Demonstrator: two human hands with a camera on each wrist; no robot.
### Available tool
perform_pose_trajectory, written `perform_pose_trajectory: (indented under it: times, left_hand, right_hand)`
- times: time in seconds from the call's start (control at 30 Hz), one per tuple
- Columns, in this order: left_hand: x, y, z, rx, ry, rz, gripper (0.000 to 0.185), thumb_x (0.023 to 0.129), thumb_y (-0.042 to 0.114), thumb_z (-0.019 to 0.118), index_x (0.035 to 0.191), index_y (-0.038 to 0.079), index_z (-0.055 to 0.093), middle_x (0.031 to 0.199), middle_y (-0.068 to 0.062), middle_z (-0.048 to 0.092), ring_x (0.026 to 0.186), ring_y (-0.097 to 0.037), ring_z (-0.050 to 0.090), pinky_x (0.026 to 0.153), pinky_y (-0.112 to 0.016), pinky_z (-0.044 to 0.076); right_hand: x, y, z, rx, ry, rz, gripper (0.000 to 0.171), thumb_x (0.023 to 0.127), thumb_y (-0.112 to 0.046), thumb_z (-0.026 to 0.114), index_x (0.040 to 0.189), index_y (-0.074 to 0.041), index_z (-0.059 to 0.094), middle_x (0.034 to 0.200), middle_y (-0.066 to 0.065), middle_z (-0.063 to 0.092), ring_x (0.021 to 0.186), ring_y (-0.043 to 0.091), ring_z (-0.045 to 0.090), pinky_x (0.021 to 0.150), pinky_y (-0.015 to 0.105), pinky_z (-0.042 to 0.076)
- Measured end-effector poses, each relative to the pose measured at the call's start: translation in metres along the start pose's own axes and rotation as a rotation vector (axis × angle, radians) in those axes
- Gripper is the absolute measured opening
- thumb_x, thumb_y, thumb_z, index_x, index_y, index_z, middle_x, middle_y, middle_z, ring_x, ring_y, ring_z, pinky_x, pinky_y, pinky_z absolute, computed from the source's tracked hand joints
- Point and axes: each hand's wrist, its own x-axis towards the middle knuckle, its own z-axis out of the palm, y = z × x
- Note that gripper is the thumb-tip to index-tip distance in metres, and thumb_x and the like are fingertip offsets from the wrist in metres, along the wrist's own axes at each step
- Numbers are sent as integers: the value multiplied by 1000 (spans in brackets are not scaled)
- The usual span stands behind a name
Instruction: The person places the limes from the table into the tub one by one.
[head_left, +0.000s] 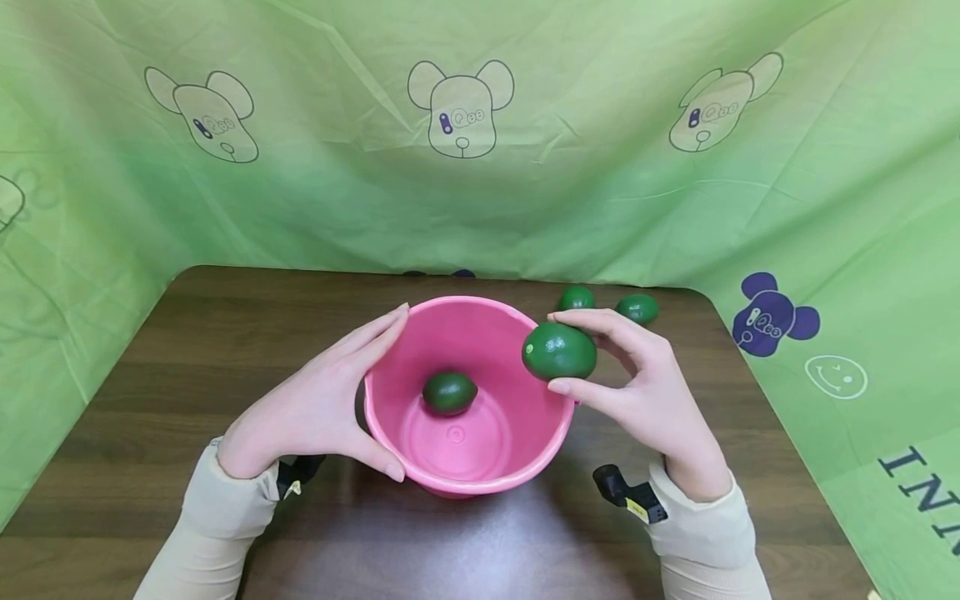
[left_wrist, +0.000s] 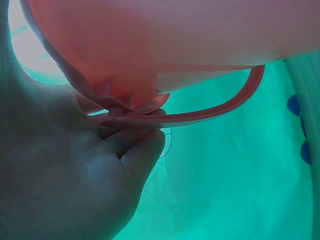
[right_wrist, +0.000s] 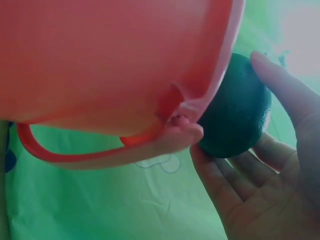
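Observation:
A pink bucket (head_left: 468, 475) stands in the middle of the table, its mouth facing me. My left hand (head_left: 311, 396) spans its left side and holds it, thumb at the front rim, fingers along the back rim; in the left wrist view the fingers lie by the handle's joint. Between thumb and fingers, my right hand (head_left: 637, 371) grips a dark green avocado (head_left: 558, 351) with a pale stem spot, over the bucket's right rim. Another avocado (head_left: 450, 392) lies inside on the bucket's bottom.
Two more avocados lie at the table's back right, one left (head_left: 577, 298) and one right (head_left: 637, 308). The bucket's pink handle (right_wrist: 90, 159) hangs on its far side. Green printed cloth (head_left: 465, 208) surrounds the brown wooden table (head_left: 225, 333).

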Motion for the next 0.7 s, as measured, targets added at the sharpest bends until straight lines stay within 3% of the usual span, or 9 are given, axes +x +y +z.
perform_pose_trajectory:
  times: [0.5,0.7]
  left_hand:
    - [0,-1,0,7,1,0,147,52,76,88,165,21,12,168,11,8,151,-15,17,114,-47,33]
    - [0,-1,0,4,4,5,147,52,78,86,165,21,12,168,10,8,151,-14,17,114,-46,33]
  right_hand:
    - [-1,3,7,9,-40,20,65,69,17,86,128,0,67,122,9,69,107,20,65,97,32,50]
    - [-6,17,8,6,-51,30,68,68,14,89,130,-4,67,125,7,68,110,21,65,99,33,49]
